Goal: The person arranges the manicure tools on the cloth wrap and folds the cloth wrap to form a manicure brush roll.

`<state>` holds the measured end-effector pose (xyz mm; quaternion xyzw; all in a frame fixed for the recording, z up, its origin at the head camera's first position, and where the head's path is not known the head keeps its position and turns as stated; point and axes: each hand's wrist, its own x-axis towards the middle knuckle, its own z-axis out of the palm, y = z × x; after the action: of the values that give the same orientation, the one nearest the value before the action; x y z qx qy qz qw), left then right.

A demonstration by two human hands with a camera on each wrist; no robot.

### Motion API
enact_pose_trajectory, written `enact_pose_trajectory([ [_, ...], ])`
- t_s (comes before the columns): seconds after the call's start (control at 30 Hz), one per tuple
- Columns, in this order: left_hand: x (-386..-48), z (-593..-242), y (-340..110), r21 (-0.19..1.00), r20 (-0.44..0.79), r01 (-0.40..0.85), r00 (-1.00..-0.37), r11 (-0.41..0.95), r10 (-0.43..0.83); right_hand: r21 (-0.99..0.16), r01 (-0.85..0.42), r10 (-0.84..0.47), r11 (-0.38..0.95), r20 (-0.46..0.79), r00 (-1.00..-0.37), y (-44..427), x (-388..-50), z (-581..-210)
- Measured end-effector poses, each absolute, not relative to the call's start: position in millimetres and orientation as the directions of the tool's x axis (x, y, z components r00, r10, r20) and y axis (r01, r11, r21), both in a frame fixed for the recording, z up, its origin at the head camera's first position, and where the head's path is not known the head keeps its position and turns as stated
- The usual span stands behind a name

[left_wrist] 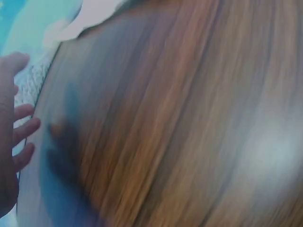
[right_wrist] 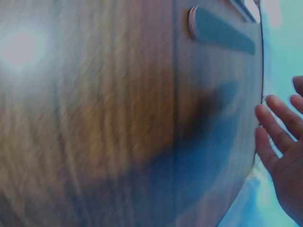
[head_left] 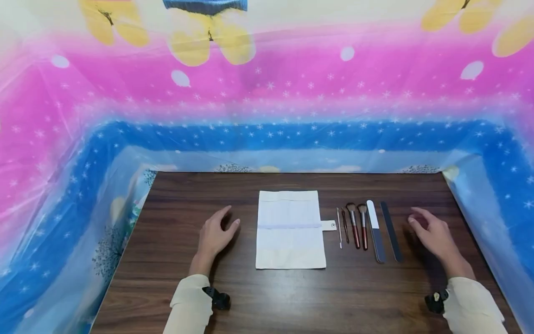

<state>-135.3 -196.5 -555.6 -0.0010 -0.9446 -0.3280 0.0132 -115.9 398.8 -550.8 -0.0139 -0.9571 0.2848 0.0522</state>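
Step seemed idle pause: my left hand (head_left: 216, 235) and right hand (head_left: 433, 235) empty, fingers relaxed, loosely spread. Next grasp, I judged, called for reaching inward, pinching finely. Cloth pouch (head_left: 289, 250) lay flat, just right of left fingers, untouched. Right of pouch: thin sticks (head_left: 340, 229), brushes (head_left: 364, 227), two-tone file (head_left: 376, 234); then black file (head_left: 390, 232), nearest right fingers.

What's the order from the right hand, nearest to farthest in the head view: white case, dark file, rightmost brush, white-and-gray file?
From the right hand:
1. Dark file, to the hand's left.
2. White-and-gray file, left of the dark one.
3. Rightmost brush, left of both files.
4. White case, farthest left of these.
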Motion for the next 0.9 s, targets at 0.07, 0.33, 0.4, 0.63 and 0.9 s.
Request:
enact_pose_trajectory([
  [0.07, -136.7, -555.7, -189.2, 0.686, 0.024, 0.001, -0.999, 0.728, -0.021, -0.550, -0.008, 0.044, 0.835, 0.082, -0.996, 393.0, -118.5, -547.6],
  [0.33, -141.8, -553.4, -159.4, 0.843, 0.005, 0.000, -1.000, 0.538, -0.007, -0.592, 0.050, 0.015, 0.804, -0.064, -0.998, 372.5, -126.4, -538.2],
  [0.4, -141.7, -554.3, -152.6, 0.851, -0.005, -0.002, -1.000, 0.525, 0.005, -0.601, 0.064, 0.007, 0.797, -0.097, -0.995, 368.6, -127.8, -538.6],
  [0.63, -142.4, -556.8, -134.9, 0.840, -0.031, -0.002, -0.999, 0.542, 0.044, -0.594, 0.163, 0.052, 0.788, -0.199, -0.979, 358.8, -129.6, -544.2],
  [0.9, -144.4, -561.0, -128.1, 0.782, -0.091, -0.045, -0.995, 0.622, 0.044, -0.513, 0.310, 0.205, 0.801, -0.252, -0.946, 349.7, -126.0, -546.0],
])
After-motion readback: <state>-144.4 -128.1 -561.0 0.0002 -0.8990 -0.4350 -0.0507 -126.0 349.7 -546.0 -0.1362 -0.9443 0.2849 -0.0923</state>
